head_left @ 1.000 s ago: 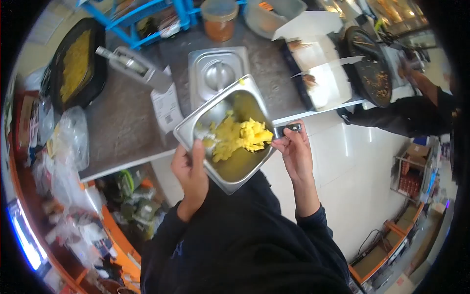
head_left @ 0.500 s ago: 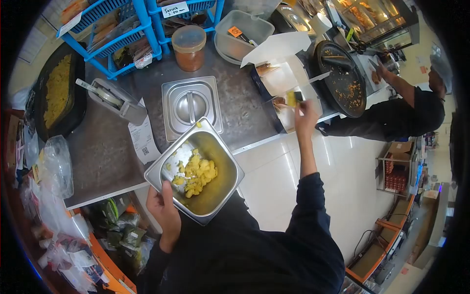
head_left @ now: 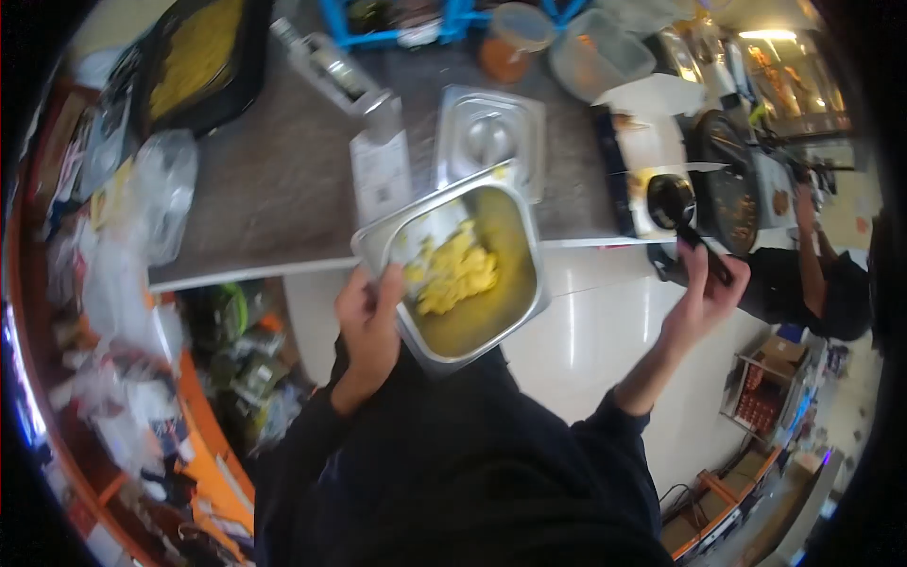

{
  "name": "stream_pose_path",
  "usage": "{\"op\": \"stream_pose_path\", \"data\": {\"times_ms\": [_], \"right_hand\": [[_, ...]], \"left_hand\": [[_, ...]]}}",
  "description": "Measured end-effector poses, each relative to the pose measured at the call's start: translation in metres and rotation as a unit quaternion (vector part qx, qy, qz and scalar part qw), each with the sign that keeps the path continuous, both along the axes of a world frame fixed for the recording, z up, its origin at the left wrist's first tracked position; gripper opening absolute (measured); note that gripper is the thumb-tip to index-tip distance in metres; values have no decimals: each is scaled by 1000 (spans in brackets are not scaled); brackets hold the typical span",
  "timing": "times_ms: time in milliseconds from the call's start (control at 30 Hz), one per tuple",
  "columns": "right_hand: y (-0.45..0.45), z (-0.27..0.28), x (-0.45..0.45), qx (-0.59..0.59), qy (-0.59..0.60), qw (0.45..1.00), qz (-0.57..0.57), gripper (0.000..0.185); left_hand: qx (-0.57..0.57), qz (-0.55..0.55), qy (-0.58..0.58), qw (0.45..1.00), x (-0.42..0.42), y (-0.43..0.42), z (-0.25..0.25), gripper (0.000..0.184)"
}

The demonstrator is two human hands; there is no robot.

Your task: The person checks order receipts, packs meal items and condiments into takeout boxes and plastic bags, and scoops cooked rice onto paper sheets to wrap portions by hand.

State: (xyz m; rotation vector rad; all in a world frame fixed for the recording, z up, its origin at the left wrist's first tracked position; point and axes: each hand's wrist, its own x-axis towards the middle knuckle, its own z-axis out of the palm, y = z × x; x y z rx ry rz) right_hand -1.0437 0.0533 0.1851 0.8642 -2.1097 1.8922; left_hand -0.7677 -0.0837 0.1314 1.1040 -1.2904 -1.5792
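Note:
My left hand (head_left: pixel 367 331) grips the near left rim of a square steel food pan (head_left: pixel 518 321), held tilted over the counter's front edge. Lumps of yellow food, perhaps mashed potato (head_left: pixel 458 272), lie inside it. The fingers of my right hand (head_left: pixel 701 298) are closed on the handle of a black serving spoon (head_left: pixel 671 201). Its round bowl is over the near end of an open takeaway box (head_left: pixel 654 142), a dark-sided carton with a pale inside. Blur and the spoon hide what lies in that end of the box.
Behind the pan lies a steel lid (head_left: pixel 489 137), left of it a printed receipt (head_left: pixel 381 175). A black tray of yellow food (head_left: pixel 194 57) sits far left. A dark round pan (head_left: pixel 732 180) stands right of the box; a co-worker in dark clothes (head_left: pixel 803 283) is beyond it.
The view has swung so the counter appears shifted right and up. My right hand has drawn back toward me from the box, the spoon's bowl now plainly showing. My left hand still holds the pan.

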Motion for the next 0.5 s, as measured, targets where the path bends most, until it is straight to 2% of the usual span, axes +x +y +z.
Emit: {"op": "stream_pose_path", "data": {"times_ms": [67,133,200,300,400,433,500], "right_hand": [[-14,8,72,47,60,972,221,16],[-52,5,125,188,222,891,348,17],[-84,-20,147,296,317,811,393,20],[-85,-35,184,329,299,755,481,21],[-102,-20,208,271,330,787,445,20],[-118,-24,213,242,351,815,392,20],[-129,-34,227,272,342,780,448,18]], "left_hand": [[-13,-12,44,999,11,-12,9,16],[-37,-38,41,998,32,-23,13,16],[-61,-44,39,996,51,-29,14,17],[-113,9,28,993,72,-36,9,17],[-98,13,36,994,101,-55,3,17],[-104,3,29,994,108,-60,0,18],[-110,1,15,994,118,-65,7,17]]}}
